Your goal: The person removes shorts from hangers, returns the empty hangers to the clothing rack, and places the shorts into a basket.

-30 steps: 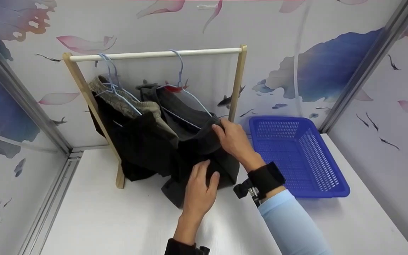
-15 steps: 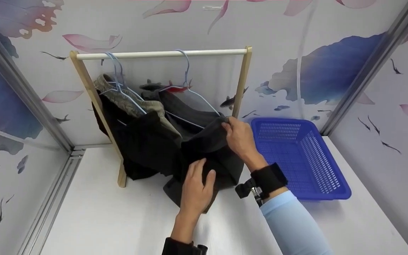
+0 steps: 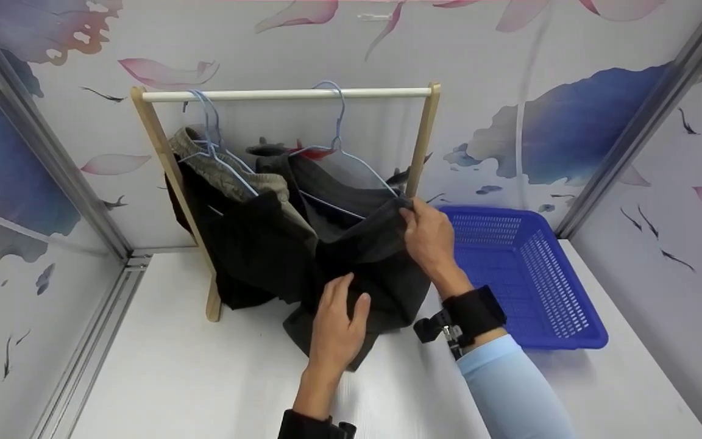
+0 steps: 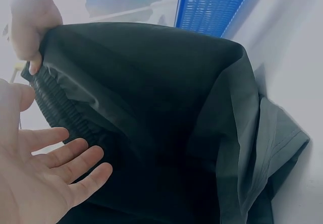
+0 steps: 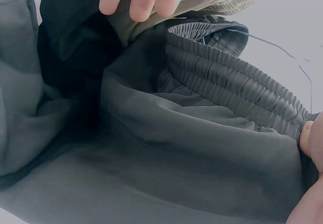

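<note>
Dark grey shorts (image 3: 375,235) with an elastic waistband (image 5: 227,77) hang on a blue wire hanger (image 3: 337,131), right of the rack's middle. At the waistband's right corner, by the hanger's end, my right hand (image 3: 431,239) pinches the cloth between thumb and fingers. My left hand (image 3: 337,323) is lower, in front of the shorts, fingers extended and thumb apart. The left wrist view shows that palm (image 4: 35,178) facing the cloth with nothing in its grasp; whether the fingertips touch the fabric I cannot tell. Part of the hanger is hidden inside the waistband.
A clothes rack with a white rail (image 3: 253,95) and wooden legs stands against the patterned wall. Beige bottoms (image 3: 223,167) and a black garment (image 3: 253,244) crowd its left end on blue hangers. A blue plastic basket (image 3: 561,292) sits on the white table (image 3: 205,378), at right.
My right hand has drawn the waistband corner slightly right, stretching the cloth, and the hanger has shifted and turned a little with it. My left hand has barely moved. The head view has shifted slightly.
</note>
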Action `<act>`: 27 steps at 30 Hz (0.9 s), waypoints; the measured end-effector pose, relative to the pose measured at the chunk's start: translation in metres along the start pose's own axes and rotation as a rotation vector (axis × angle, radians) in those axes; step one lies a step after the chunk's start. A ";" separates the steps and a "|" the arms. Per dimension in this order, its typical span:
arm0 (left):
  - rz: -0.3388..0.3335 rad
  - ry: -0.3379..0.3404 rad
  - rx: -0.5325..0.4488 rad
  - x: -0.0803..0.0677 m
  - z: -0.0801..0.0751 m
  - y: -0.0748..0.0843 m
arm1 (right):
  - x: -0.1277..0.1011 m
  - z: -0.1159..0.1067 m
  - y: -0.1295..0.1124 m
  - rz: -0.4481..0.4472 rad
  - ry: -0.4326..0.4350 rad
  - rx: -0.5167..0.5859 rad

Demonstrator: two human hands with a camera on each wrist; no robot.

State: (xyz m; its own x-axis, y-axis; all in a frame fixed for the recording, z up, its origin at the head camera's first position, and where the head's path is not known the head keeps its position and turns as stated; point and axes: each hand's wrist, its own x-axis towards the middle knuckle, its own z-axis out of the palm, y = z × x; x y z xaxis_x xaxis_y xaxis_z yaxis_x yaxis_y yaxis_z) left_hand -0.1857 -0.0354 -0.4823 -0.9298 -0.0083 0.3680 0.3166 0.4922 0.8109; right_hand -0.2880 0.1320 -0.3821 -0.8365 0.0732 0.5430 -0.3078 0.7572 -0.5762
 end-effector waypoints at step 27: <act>0.015 0.027 0.000 -0.003 0.000 -0.004 | -0.016 -0.027 0.033 0.019 0.065 0.058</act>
State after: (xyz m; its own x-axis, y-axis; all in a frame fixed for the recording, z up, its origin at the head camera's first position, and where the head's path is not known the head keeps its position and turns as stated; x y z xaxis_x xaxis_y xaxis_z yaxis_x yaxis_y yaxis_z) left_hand -0.1844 -0.0373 -0.4868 -0.9196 -0.0240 0.3921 0.3306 0.4921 0.8053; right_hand -0.2725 0.1731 -0.3929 -0.8119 0.1308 0.5689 -0.3191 0.7165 -0.6202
